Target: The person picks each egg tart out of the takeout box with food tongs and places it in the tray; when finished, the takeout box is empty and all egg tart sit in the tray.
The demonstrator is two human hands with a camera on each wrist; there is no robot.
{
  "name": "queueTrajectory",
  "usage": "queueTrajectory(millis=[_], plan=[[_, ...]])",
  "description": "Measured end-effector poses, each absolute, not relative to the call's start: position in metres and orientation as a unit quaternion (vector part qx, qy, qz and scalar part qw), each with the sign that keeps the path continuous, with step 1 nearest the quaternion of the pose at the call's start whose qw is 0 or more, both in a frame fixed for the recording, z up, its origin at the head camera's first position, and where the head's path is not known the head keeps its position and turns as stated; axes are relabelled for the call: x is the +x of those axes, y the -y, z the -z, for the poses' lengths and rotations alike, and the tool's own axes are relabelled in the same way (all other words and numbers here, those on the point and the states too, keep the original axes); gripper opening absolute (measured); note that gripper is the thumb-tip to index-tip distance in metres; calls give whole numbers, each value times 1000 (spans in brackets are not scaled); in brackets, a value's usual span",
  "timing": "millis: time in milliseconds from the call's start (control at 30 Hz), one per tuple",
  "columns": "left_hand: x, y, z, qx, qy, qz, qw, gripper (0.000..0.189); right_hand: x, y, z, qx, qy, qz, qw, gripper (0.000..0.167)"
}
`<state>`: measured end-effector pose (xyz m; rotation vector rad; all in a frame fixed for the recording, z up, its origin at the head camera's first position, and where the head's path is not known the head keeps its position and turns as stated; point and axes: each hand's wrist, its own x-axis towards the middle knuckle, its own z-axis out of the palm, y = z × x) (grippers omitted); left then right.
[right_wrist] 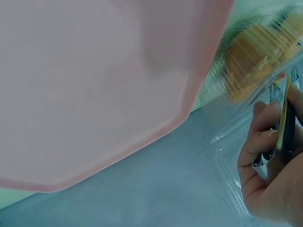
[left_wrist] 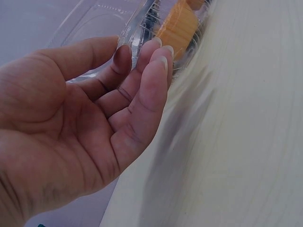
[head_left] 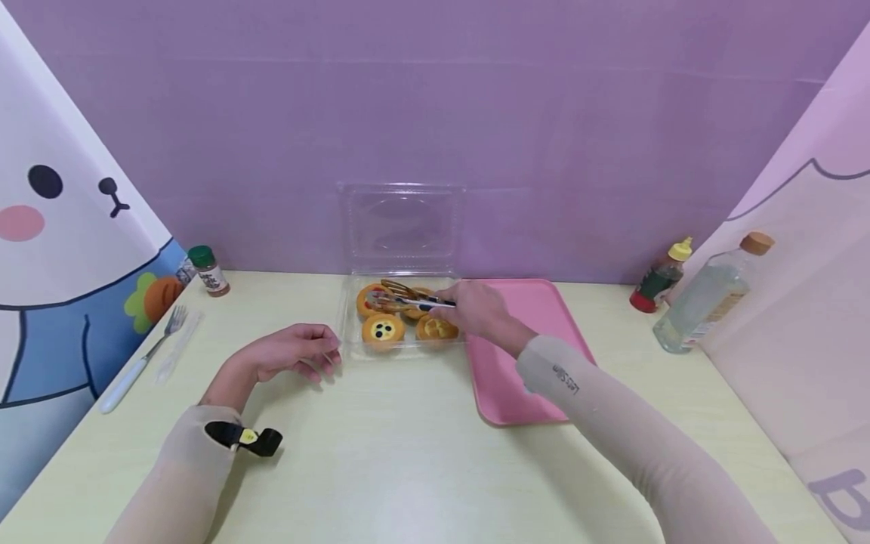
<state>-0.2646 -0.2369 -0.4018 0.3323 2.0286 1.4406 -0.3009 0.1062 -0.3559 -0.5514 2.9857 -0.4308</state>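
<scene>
My right hand (head_left: 481, 308) grips a pair of metal tongs (head_left: 424, 304), seen also as tongs (right_wrist: 284, 118) in the right wrist view. The heads of the tongs lie over the back-left tart, which has red on top; whether they pinch it I cannot tell. Several tarts (head_left: 383, 331) sit in a clear plastic container (head_left: 348, 332), its hinged lid (head_left: 402, 227) raised against the wall. Beside the container's left edge, my left hand (head_left: 294, 352) hangs with loosely bent fingers and holds nothing. Its palm (left_wrist: 71, 137) shows in the left wrist view.
A pink tray (head_left: 523, 400) lies right of the container, under my right forearm. Farther right stand a sauce bottle (head_left: 659, 279) with a yellow cap and a clear bottle (head_left: 707, 302). At left are a green-capped spice jar (head_left: 211, 272), a fork (head_left: 146, 359) and a wrapped utensil (head_left: 180, 347).
</scene>
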Motion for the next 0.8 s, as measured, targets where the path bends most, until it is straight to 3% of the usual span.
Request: queueTrajectory(millis=[467, 800], plan=[[-266, 237, 403, 131, -768, -545, 311, 31, -305, -104, 348, -186, -972, 126, 62, 46], [-266, 237, 403, 131, -767, -545, 312, 32, -304, -107, 353, -185, -969, 156, 44, 43]])
